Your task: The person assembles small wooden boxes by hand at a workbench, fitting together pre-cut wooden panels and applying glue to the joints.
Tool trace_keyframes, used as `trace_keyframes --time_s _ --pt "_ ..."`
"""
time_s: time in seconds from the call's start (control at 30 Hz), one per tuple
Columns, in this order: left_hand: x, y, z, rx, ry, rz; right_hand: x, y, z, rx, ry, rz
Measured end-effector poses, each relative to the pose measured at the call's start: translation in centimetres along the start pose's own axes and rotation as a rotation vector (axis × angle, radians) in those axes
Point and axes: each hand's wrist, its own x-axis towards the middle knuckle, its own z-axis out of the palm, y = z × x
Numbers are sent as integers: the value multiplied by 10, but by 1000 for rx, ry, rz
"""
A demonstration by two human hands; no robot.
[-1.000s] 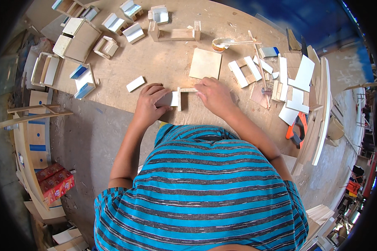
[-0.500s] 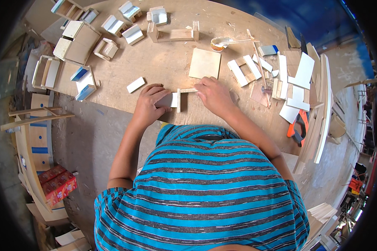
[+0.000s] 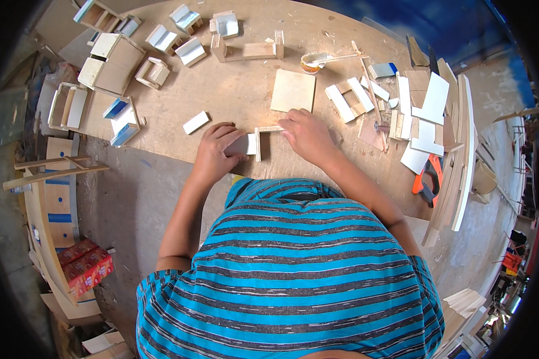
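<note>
My left hand is closed on a small white block at the near edge of the wooden table. Against that block's right end stands a thin upright wooden strip. A second thin strip meets its far end at a corner and runs right into the fingers of my right hand, which pinch it. Just beyond my right hand lies a flat square wooden board. To the left of my left hand is a loose white block.
Small wooden furniture-like pieces stand along the far left. A glue cup with a stick across it sits beyond the board. White and bare wood offcuts crowd the right side, near an orange-handled saw. Red boxes lie lower left.
Both hands keep nearly the same place and grip. The view has shifted very slightly; nothing else has visibly changed.
</note>
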Motion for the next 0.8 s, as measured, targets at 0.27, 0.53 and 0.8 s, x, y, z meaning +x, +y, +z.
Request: trace_keyframes --time_s 0.27,0.53,0.8 --pt "-8 -14 -31 197 284 -66 -10 1 -40 88 83 152" --pt "-9 -8 -49 160 291 -296 -19 -4 -68 354 198 274" --pt "0 73 -7 -163 95 15 -22 -29 -46 326 12 -42"
